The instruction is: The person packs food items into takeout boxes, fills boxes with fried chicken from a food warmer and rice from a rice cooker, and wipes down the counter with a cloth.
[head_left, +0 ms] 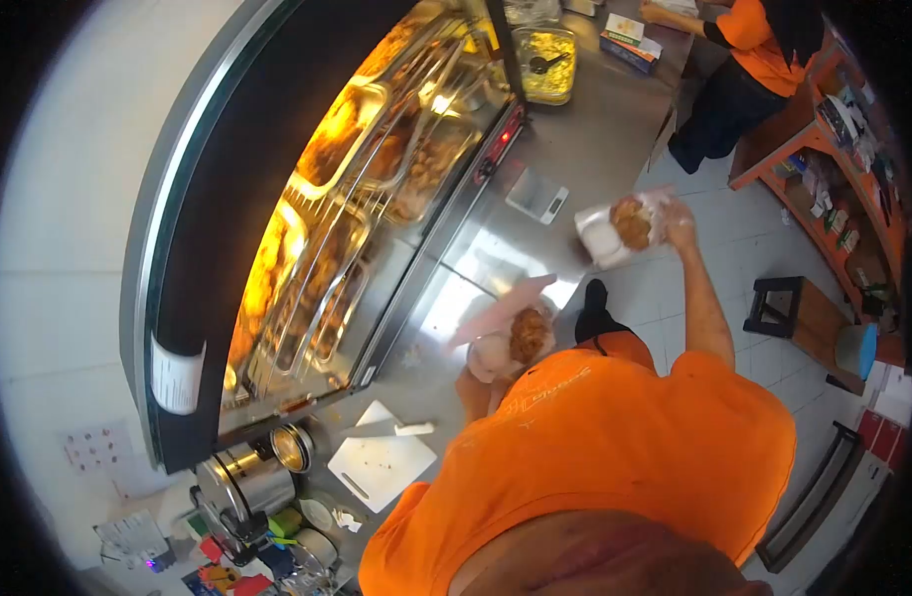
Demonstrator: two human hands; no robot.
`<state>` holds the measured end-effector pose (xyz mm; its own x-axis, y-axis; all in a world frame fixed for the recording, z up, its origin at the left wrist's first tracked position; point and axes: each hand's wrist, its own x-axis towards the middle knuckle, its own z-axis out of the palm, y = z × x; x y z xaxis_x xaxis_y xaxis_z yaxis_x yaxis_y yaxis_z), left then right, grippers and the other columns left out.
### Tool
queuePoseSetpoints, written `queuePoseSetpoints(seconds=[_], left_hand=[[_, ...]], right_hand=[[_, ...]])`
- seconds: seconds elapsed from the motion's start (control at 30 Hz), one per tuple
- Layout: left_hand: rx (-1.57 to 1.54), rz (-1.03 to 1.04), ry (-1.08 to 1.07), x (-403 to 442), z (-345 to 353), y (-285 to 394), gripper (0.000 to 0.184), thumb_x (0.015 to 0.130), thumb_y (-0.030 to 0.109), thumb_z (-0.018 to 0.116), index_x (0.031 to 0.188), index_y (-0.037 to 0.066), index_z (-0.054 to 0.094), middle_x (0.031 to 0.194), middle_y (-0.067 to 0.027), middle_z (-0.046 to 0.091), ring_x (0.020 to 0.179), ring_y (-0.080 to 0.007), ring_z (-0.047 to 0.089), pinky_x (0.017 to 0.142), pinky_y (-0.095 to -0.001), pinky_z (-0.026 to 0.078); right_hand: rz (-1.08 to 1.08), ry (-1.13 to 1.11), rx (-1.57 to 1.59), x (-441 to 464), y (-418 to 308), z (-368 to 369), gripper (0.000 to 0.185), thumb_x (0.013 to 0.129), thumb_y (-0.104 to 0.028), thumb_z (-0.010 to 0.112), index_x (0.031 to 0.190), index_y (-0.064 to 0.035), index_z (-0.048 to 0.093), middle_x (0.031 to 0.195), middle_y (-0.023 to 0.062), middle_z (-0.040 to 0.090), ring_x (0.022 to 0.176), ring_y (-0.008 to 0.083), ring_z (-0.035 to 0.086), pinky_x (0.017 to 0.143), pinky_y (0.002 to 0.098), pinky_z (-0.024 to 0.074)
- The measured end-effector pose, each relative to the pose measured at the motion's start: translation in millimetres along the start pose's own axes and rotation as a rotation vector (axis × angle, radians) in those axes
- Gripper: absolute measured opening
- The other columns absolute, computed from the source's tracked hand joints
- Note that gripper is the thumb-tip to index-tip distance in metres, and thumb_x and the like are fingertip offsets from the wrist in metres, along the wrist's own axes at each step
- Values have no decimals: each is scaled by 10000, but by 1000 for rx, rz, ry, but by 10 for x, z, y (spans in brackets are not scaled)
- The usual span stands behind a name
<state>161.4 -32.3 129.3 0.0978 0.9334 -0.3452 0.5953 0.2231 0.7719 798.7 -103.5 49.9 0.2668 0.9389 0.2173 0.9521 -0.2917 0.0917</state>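
My left hand point(473, 393) grips the near side of an open takeaway food box point(486, 360), its fingers partly hidden. White rice and a brown fried piece of food point(528, 336) lie in that box, and its pale pinkish lid point(511, 306) stands raised. Out to the right, my right hand point(679, 223) holds a second open takeaway box point(597, 242) by its far edge, over the floor beside the counter. This one also carries white rice and a browned, fried-looking piece point(632, 223). The second box is slightly blurred.
A lit food warmer point(416, 263) with several trays stands left. On the steel counter point(575, 139) are a scale point(536, 195), a yellow food tub point(545, 65), and a white cutting board point(381, 462) with a knife point(413, 429). A co-worker point(754, 60) stands top right; a stool point(804, 323) is at right.
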Motion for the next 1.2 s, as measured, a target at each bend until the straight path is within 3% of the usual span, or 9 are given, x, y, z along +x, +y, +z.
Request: queuePoseSetpoints(seconds=[0.13,0.2,0.27,0.37,0.57,0.77,0.83,0.9,1.2], left_hand=[[12,62,-84,-17,806,1026,445,787,319,759,1052,-28,674,964,-232,724,918,-391,708,759,-444,529],[51,115,-135,150,1203,1578,456,775,302,773,1079,-22,672,974,-221,729,931,-379,712,764,-437,534],[169,152,-194,487,1530,2145,459,774,277,775,1105,-22,670,983,-215,733,948,-359,715,778,-432,537],[-205,105,-164,888,2168,2643,403,806,222,725,1119,-29,686,1001,-225,733,994,-325,711,826,-434,536],[-53,94,-84,2156,3498,2745,437,924,198,570,1287,-44,598,1122,-242,707,1005,-339,701,860,-432,535],[-562,22,-205,2053,3426,3614,301,997,163,545,1263,45,623,960,-91,699,808,-165,646,709,-287,534],[-601,96,-122,1825,3308,3417,242,991,127,563,1207,47,636,945,-78,692,793,-146,632,681,-268,524],[-535,190,-54,1638,3011,3072,192,982,100,586,1155,38,642,958,-84,694,797,-142,630,660,-267,518],[-448,-222,446,692,1228,1009,255,949,177,626,1157,30,648,1007,-92,711,780,-151,663,652,-295,536]], right_hand=[[234,-120,337,1243,1029,-328,337,959,-268,548,1179,-32,644,1100,220,671,1048,390,615,971,434,488],[262,77,526,1766,1235,-369,324,968,-307,519,1076,-48,681,1119,218,670,1056,376,620,947,432,494],[198,-328,229,2578,1727,531,341,981,-324,499,1121,-74,684,1136,204,674,1061,374,633,923,441,498],[549,-141,508,3004,1708,713,360,991,-335,491,1177,-77,658,1157,208,667,1081,365,636,921,450,495],[911,398,575,3088,797,-346,352,979,-334,555,1162,-42,627,1104,221,658,1041,364,646,900,450,501],[485,485,752,2310,198,-476,315,927,-311,649,1036,-16,678,1089,206,660,991,353,637,832,466,502],[-139,637,151,1914,-98,-136,330,929,-324,639,1020,-14,701,1134,221,661,1068,337,628,857,469,507],[109,-540,773,2065,-624,-977,383,921,-371,647,1106,-41,710,1178,217,662,1163,356,601,964,469,486],[-355,-491,195,2341,-2313,-790,1009,770,-682,695,1534,-116,356,1549,222,362,1395,380,402,1125,452,390]])
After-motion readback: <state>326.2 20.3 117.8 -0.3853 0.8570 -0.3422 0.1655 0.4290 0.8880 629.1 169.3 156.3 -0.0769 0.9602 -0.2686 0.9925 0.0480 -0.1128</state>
